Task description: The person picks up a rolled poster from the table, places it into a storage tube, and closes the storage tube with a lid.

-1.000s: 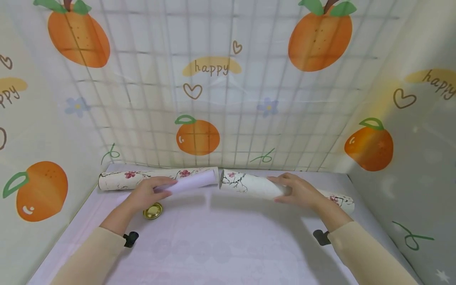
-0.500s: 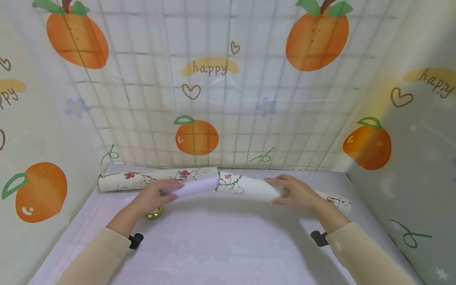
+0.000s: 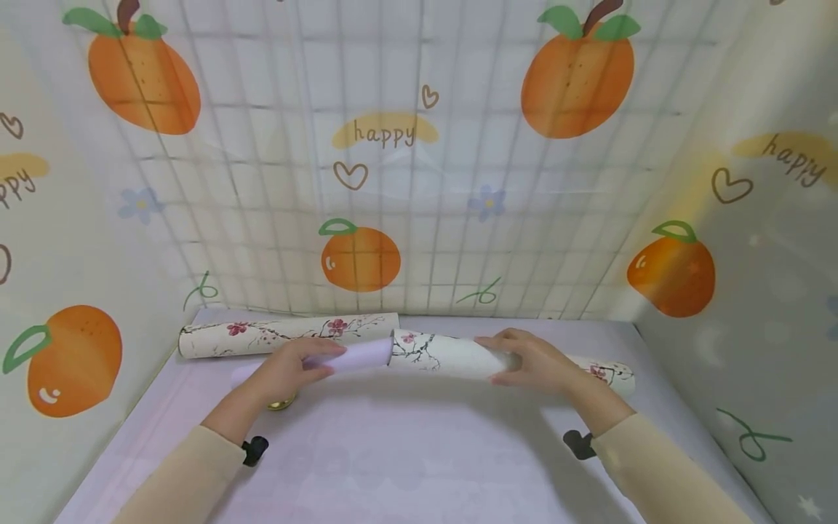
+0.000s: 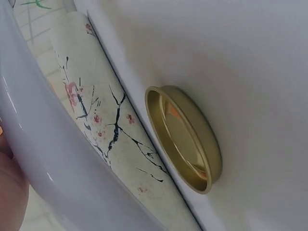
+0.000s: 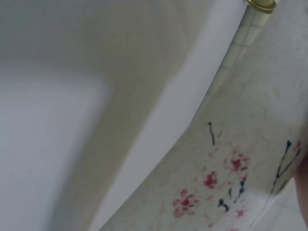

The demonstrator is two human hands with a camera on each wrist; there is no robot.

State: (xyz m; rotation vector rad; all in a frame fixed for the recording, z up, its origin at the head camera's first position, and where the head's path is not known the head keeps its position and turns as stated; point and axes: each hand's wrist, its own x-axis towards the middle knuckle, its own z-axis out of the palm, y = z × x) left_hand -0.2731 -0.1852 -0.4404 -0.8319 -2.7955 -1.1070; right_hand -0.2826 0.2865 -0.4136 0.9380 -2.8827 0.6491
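The left hand curls its fingers round a lilac roll, whose right end meets the left end of a flowered tube; how far in it reaches, I cannot tell. The right hand grips that tube near its middle, fingers round it. A second tube lies behind on the bench, a gold cap near the left wrist.

The roll is lilac, the tube pink-blossomed white, the dish gold.
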